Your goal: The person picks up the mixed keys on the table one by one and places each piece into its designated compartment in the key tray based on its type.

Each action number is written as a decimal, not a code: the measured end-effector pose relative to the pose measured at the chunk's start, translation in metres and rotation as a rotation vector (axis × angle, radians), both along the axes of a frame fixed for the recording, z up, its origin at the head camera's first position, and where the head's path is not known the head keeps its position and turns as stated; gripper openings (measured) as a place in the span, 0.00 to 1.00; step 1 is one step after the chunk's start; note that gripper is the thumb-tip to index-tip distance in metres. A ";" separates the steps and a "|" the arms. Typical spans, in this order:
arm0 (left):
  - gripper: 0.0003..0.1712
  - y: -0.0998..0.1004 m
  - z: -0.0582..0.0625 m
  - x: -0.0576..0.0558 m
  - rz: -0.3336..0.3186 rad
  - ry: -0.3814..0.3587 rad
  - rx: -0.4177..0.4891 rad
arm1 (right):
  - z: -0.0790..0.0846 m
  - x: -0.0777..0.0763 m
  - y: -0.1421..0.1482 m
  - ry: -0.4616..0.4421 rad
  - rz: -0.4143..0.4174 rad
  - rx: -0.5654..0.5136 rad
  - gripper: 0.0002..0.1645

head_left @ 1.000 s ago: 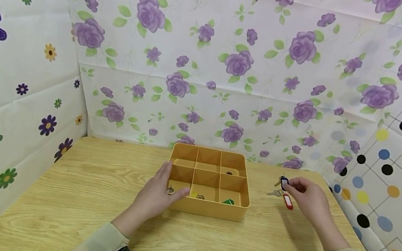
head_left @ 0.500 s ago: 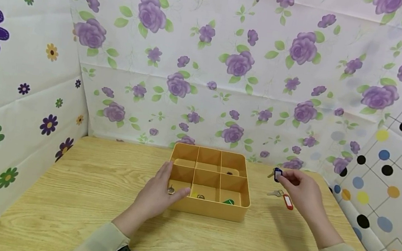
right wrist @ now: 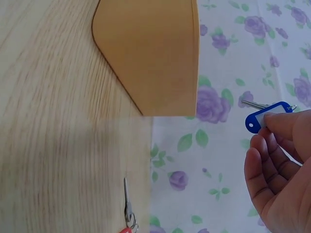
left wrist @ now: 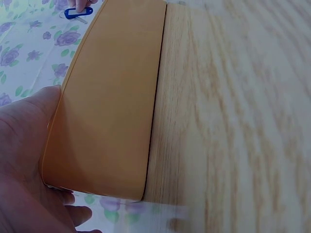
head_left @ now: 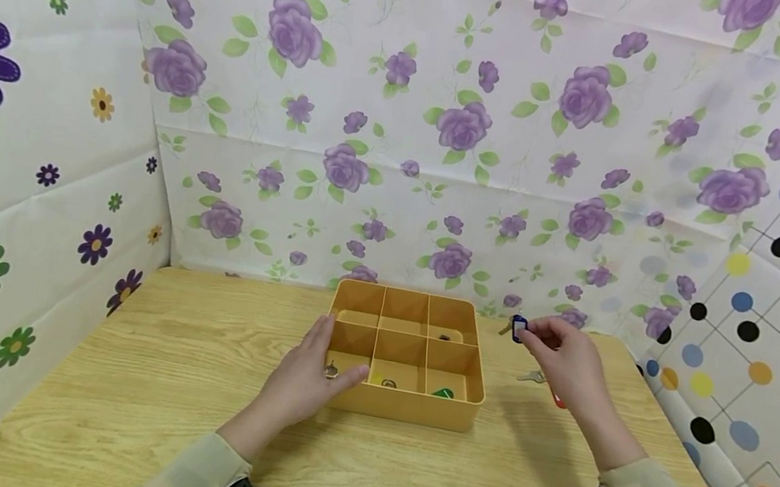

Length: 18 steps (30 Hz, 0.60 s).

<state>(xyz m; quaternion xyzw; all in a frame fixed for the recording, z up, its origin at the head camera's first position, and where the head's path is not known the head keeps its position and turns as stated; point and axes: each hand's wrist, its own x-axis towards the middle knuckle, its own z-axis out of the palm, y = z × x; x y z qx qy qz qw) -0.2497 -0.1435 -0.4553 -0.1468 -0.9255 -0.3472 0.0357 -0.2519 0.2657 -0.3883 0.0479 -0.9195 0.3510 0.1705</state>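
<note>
My left hand (head_left: 304,375) holds the front left corner of a tan compartment box (head_left: 406,406), its thumb over the front rim and its fingers along the left side. My right hand (head_left: 568,367) pinches a blue key tag (right wrist: 268,117) between thumb and fingertips, raised to the right of the box. From that tag's ring a key (right wrist: 253,104) hangs. Below the right hand, a silver key (head_left: 531,376) lies on the table, joined by a ring to a red key tag (head_left: 558,401) that the wrist partly hides.
Inside the front compartments are a green tag (head_left: 443,393), a metal ring (head_left: 389,384) and a small metal piece (head_left: 331,369). A small dark item (head_left: 445,337) lies in the back right compartment. Flowered cloth (head_left: 386,154) stands behind the wooden table (head_left: 220,320).
My right hand has lifted the blue-tagged key away from the red-tagged one and carried it left, toward the box. The left hand has stayed at the box corner.
</note>
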 end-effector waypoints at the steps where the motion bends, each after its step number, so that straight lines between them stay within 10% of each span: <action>1: 0.67 0.000 0.000 0.000 0.000 0.003 0.001 | 0.000 -0.001 -0.002 0.005 0.007 -0.003 0.15; 18: 0.68 0.001 -0.002 -0.001 0.012 -0.011 0.000 | 0.006 -0.017 -0.042 -0.011 0.068 -0.037 0.13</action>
